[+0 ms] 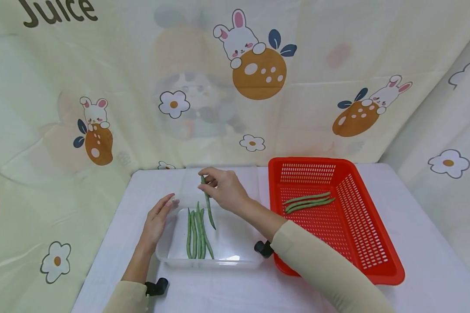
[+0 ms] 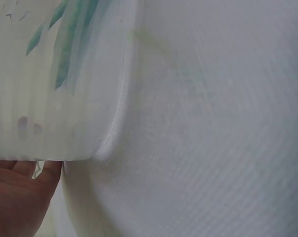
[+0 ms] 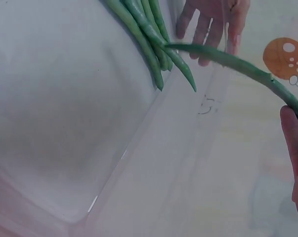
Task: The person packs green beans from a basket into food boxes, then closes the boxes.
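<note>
My right hand [image 1: 223, 188] pinches one bean [image 1: 209, 204] by its top end, so that it hangs above the clear tray [image 1: 235, 256] (its tip points down toward the tray floor). My left hand [image 1: 158, 219] lies flat, fingers straight, against the tray's left wall, holding nothing. Four beans [image 1: 196, 234] lie side by side in the tray. The red basket [image 1: 372, 261], just right of the tray, holds three more beans [image 1: 307, 202]. All stands on the white table [image 1: 434, 269].
</note>
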A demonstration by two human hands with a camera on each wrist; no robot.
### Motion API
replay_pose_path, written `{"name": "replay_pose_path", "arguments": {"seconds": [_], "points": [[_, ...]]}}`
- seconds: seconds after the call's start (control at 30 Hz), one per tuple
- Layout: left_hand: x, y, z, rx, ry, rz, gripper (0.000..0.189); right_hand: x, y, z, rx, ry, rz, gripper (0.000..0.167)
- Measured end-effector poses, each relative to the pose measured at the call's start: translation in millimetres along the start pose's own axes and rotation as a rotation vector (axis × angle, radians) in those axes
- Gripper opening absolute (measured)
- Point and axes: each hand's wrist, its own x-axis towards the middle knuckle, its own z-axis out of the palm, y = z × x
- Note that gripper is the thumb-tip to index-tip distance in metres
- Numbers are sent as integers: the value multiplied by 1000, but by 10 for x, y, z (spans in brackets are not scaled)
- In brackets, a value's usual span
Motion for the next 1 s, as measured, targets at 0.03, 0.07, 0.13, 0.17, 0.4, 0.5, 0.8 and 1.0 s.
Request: {"name": "replay_pose_path", "arguments": {"seconds": [0.03, 0.07, 0.13, 0.17, 0.4, 0.5, 0.8, 1.0], "points": [[-1, 1, -1, 0, -1, -1, 48, -1, 7, 9, 0, -1, 4, 32], [-2, 2, -3, 3, -3, 0, 49, -1, 15, 20, 0, -2, 5, 31], [-3, 3, -5, 8, -4, 2, 50, 1, 28, 41, 3, -9, 14, 31], [-3, 4, -4, 9, -4, 2, 50, 1, 35, 50, 5, -11, 17, 31], [16, -18, 0, 2, -5, 3, 53, -8, 82, 115, 13, -26, 36, 29], [15, -23, -2, 6, -2, 2, 53, -6, 105, 143, -4, -25, 33, 29], [23, -21, 1, -1, 0, -7, 49, 11, 180, 226, -16, -30, 41, 28], [24, -21, -7, -3, -2, -13, 49, 31, 221, 285, 25, -44, 64, 29]]}}
